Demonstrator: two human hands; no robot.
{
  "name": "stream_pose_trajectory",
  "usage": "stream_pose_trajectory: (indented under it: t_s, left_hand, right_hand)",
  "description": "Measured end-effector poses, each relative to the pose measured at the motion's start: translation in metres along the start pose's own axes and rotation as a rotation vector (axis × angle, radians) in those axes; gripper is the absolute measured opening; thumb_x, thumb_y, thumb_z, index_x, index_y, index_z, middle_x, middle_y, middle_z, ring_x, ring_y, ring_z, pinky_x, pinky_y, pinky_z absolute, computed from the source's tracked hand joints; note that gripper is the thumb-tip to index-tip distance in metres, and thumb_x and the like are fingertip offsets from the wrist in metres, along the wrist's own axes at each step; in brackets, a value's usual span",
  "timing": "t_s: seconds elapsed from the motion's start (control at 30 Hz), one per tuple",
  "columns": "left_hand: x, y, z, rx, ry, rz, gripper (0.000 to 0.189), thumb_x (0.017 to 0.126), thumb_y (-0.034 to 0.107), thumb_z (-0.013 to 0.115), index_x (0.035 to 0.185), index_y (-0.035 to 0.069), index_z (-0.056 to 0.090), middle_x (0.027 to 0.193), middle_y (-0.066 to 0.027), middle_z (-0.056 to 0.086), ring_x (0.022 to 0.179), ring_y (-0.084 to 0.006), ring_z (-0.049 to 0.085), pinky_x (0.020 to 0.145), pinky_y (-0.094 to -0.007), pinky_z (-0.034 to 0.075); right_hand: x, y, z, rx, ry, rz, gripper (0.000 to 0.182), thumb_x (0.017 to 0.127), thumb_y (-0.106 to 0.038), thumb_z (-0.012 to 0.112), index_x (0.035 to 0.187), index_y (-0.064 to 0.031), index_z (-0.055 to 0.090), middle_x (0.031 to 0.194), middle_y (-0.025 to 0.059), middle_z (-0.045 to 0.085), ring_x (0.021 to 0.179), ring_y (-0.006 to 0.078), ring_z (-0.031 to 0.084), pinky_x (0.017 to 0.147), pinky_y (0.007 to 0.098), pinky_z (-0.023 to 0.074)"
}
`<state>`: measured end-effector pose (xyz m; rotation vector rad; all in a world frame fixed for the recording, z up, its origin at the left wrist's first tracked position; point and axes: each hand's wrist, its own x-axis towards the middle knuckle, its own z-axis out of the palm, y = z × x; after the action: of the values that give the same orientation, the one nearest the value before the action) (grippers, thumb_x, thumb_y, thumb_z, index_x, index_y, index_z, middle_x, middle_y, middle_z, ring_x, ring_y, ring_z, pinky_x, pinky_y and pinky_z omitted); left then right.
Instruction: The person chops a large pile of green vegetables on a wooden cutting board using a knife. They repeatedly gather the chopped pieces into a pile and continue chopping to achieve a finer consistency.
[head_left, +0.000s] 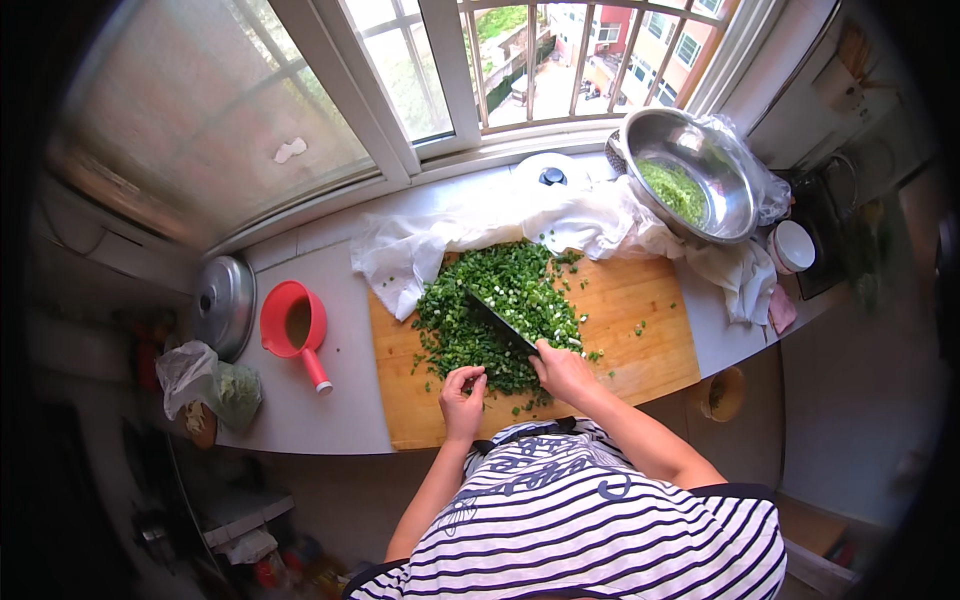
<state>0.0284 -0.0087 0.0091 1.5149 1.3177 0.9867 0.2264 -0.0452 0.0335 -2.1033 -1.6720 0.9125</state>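
Observation:
A broad heap of chopped green onions (510, 281) covers the middle of a wooden cutting board (645, 315). Gripped in my right hand (566, 373) is the handle of a dark-bladed kitchen knife (501, 324). Its blade slants up and left across the heap, among the cut pieces; part of the lower edge is hidden by greens. My left hand (461, 401) is at the heap's near edge, fingers curled and thumb close to the fingertips. Whether it pinches a scrap is too small to tell.
A steel bowl (731, 180) with shredded greens tilts at the back right, beside a white bowl (793, 246). White cloth (585, 217) lies along the board's far edge. A red ladle (315, 367) with brown liquid, a metal lid (225, 307) and a plastic bag (238, 390) are left.

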Motion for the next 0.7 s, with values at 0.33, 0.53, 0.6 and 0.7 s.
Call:
stream_pose_trajectory:
  t_s: [0.33, 0.53, 0.6, 0.7]
  left_hand:
    - [-0.001, -0.005, 0.023, -0.173, -0.121, -0.100, 0.014, 0.087, 0.002, 0.064, 0.100, 0.002, 0.065, 0.089, -0.0019, 0.063, 0.078, -0.0080, 0.060, 0.070, -0.0209, 0.049]
    - [-0.020, 0.007, 0.063, -0.410, -0.484, -0.554, 0.049, 0.101, 0.044, 0.035, 0.133, 0.008, 0.039, 0.116, -0.0093, 0.054, 0.101, -0.0174, 0.057, 0.078, -0.0308, 0.051]
    - [-0.015, 0.028, 0.064, -0.588, -0.464, -0.755, 0.046, 0.101, 0.045, 0.035, 0.128, 0.009, 0.042, 0.121, -0.0091, 0.050, 0.105, -0.0195, 0.054, 0.081, -0.0358, 0.049]
    - [-0.016, 0.009, 0.073, -0.622, -0.397, -0.802, 0.036, 0.099, 0.043, 0.040, 0.112, 0.009, 0.046, 0.101, -0.0070, 0.055, 0.089, -0.0162, 0.056, 0.073, -0.0310, 0.048]
  right_hand:
    - [0.013, 0.022, 0.008, 0.024, 0.117, 0.097, 0.023, 0.093, -0.029, 0.049, 0.096, -0.0059, 0.047, 0.078, 0.0264, 0.063, 0.076, 0.0466, 0.061, 0.066, 0.0555, 0.0471]
    - [0.002, 0.005, 0.008, 0.510, 0.135, 0.140, 0.029, 0.098, -0.030, 0.043, 0.096, -0.0015, 0.050, 0.078, 0.0244, 0.062, 0.072, 0.0433, 0.062, 0.061, 0.0498, 0.0494]
    - [-0.015, -0.013, 0.006, 0.834, 0.068, 0.195, 0.027, 0.100, -0.025, 0.041, 0.100, -0.0005, 0.053, 0.079, 0.0156, 0.061, 0.060, 0.0274, 0.060, 0.057, 0.0377, 0.0496]
    - [-0.016, 0.012, 0.043, 0.418, 0.235, -0.207, 0.025, 0.098, -0.019, 0.046, 0.106, -0.0014, 0.060, 0.090, 0.0109, 0.063, 0.076, 0.0171, 0.062, 0.067, 0.0317, 0.0509]
